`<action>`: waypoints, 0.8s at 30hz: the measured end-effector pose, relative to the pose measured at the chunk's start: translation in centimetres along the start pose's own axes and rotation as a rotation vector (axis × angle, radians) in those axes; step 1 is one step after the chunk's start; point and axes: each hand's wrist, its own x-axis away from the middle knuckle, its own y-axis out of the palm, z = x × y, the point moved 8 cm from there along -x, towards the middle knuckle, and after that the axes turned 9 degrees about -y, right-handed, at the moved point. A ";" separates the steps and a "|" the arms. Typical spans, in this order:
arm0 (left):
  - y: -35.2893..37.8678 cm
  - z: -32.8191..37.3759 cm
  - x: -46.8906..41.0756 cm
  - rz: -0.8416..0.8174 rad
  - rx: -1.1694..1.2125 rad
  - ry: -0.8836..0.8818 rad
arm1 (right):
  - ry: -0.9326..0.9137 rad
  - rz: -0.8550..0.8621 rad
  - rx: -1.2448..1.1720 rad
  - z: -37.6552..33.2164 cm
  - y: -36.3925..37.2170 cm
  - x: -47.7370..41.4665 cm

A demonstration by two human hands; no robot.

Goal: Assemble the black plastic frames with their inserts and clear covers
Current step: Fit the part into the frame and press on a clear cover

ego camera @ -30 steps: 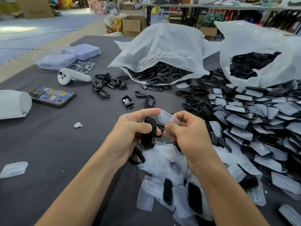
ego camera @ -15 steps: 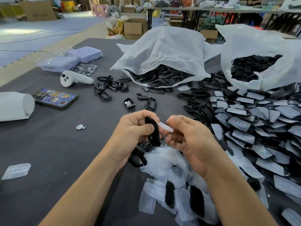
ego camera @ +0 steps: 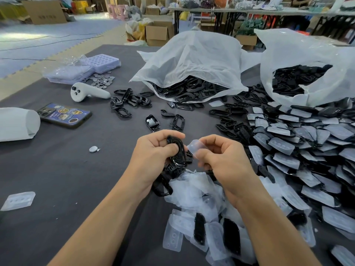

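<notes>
Nearest the viewer, on the dark grey table [ego camera: 57, 179], lies a loose pile of clear covers [ego camera: 192, 191] with a few black pieces [ego camera: 231, 236] among them; a single clear piece [ego camera: 18, 200] lies well apart at the left edge. Just above the pile, the left hand [ego camera: 153, 150] has its fingers and thumb curled round a black plastic frame [ego camera: 177, 152], held on edge above the table. The right hand [ego camera: 222, 156] pinches one clear cover [ego camera: 195, 147] between thumb and forefinger, just beside the frame; whether the two parts touch cannot be told. To the right spreads a heap of black pieces faced with clear covers [ego camera: 299, 150]. Left of the hands lie a small round disc [ego camera: 92, 149], a white roll [ego camera: 17, 123] and a phone [ego camera: 65, 115]. Farther back are loose black frames [ego camera: 130, 100], a white controller [ego camera: 86, 92], a heap of metal discs [ego camera: 101, 80] and lilac trays [ego camera: 103, 63]. Farthest on the table, two white bags [ego camera: 192, 60] [ego camera: 307, 54] hold black parts.
</notes>
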 end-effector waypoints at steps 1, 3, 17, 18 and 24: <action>0.1 0.0 0.0 -0.002 -0.003 0.000 | -0.001 -0.010 -0.001 -0.1 0.2 0.0; 0.3 -0.1 0.0 0.001 -0.023 0.003 | -0.005 -0.033 0.002 -0.2 0.5 0.2; 0.9 -0.4 0.7 0.122 -0.083 0.065 | -0.076 0.040 -0.078 -1.3 1.9 1.3; 1.2 -0.4 0.8 0.120 -0.072 0.066 | -0.079 0.083 -0.087 -1.1 1.9 1.4; 2.5 -0.8 1.2 0.009 0.061 0.000 | -0.103 0.191 -0.108 -1.2 0.9 1.5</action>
